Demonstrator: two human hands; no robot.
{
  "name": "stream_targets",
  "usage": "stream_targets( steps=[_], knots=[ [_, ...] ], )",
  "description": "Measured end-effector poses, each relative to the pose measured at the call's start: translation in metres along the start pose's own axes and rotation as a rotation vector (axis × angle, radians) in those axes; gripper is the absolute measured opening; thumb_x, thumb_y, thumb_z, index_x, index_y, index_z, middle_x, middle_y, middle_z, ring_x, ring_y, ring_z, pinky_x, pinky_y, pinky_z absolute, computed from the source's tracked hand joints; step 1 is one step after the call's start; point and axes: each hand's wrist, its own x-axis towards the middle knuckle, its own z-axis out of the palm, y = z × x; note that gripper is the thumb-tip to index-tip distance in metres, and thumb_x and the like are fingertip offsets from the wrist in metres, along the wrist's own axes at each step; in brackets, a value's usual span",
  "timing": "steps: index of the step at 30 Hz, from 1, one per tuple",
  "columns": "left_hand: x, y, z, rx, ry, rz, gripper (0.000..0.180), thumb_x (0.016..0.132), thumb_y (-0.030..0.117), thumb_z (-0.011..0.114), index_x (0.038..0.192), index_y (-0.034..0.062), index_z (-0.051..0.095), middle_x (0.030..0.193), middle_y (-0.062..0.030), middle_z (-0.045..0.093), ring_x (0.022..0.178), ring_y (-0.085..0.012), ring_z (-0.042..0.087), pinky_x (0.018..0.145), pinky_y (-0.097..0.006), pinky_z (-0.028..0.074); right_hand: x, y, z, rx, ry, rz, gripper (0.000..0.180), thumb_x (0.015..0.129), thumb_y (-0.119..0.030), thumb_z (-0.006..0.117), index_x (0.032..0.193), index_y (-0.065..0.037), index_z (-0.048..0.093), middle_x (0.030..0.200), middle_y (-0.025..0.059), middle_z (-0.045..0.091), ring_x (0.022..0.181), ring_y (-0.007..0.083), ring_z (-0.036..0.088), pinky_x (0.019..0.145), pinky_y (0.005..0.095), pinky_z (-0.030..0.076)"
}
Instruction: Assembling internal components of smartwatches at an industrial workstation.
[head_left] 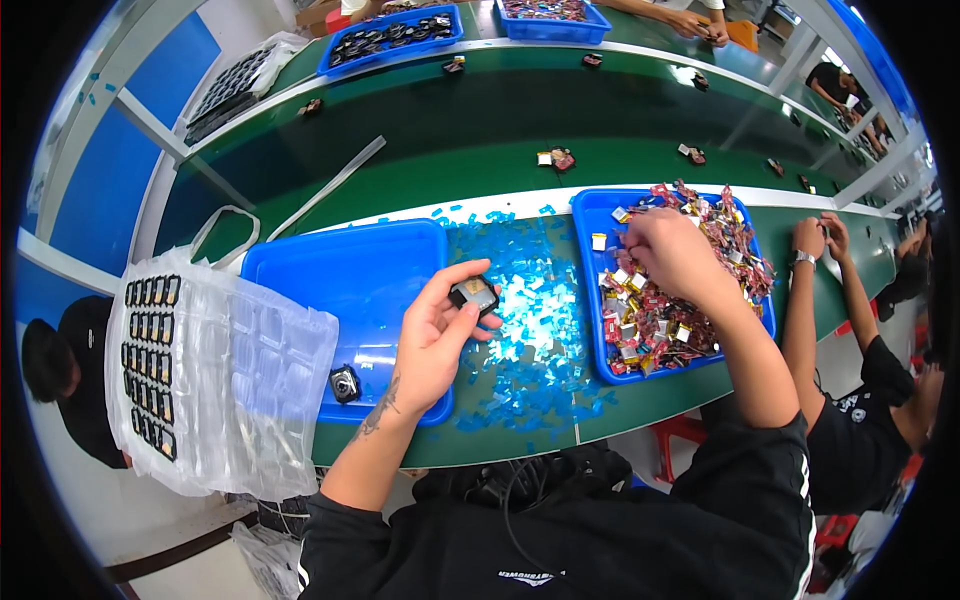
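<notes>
Two hands at work: left hand pinches a small black casing, right hand closes on parts in the blue bin, likely picking one to fit.

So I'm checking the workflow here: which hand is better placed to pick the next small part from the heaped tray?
The right hand. It is already down in the blue tray heaped with small parts, fingers among them. The left hand is occupied, holding a small black square piece over the table's blue scraps.
</notes>
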Motion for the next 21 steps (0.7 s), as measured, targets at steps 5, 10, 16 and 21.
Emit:
stream_targets(
  steps=[5,10,16,21],
  knots=[
    [-0.001,0.002,-0.003,0.035,0.015,0.038,0.033,0.096,0.006,0.052,0.128,0.0028,0.056,0.115,-0.0119,0.06,0.092,-0.0157,0.063,0.077,-0.027,0.052,-0.018,-0.006,-0.022,0.245,0.201,0.135,0.009,0.087,-0.002,0.059,0.095,0.002,0.061,0.083,0.0149,0.065,0.08,0.0284,0.064,0.071,0.0352,0.05],
    [-0.004,0.009,0.003,0.205,0.045,0.072,0.028,0.091,0.006,0.062,0.118,0.0049,0.066,0.116,-0.0088,0.056,0.092,-0.0144,0.061,0.08,-0.026,0.052,-0.036,-0.034,-0.031,0.55,0.227,0.051,0.013,0.09,-0.002,0.059,0.101,0.001,0.065,0.089,0.0083,0.067,0.082,0.0165,0.064,0.073,0.0295,0.05],
    [-0.001,0.025,0.032,0.467,-0.132,0.344,0.029,0.078,0.012,0.078,0.107,0.01,0.071,0.107,-0.0124,0.057,0.091,-0.0226,0.063,0.077,-0.032,0.052,-0.054,-0.095,-0.025,1.105,0.011,0.097,0.016,0.08,0.006,0.071,0.094,0.003,0.065,0.086,0.0035,0.063,0.079,0.0078,0.059,0.07,0.0217,0.047],
    [-0.008,0.018,0.034,0.417,-0.151,0.38,0.018,0.074,0.002,0.079,0.09,0.0044,0.074,0.096,-0.009,0.06,0.086,-0.0189,0.062,0.076,-0.03,0.051,-0.056,-0.107,-0.015,1.324,-0.025,0.14,0.01,0.082,0.003,0.07,0.091,0.005,0.065,0.083,0.0032,0.063,0.074,0.0062,0.055,0.069,0.0208,0.048]
  ],
)
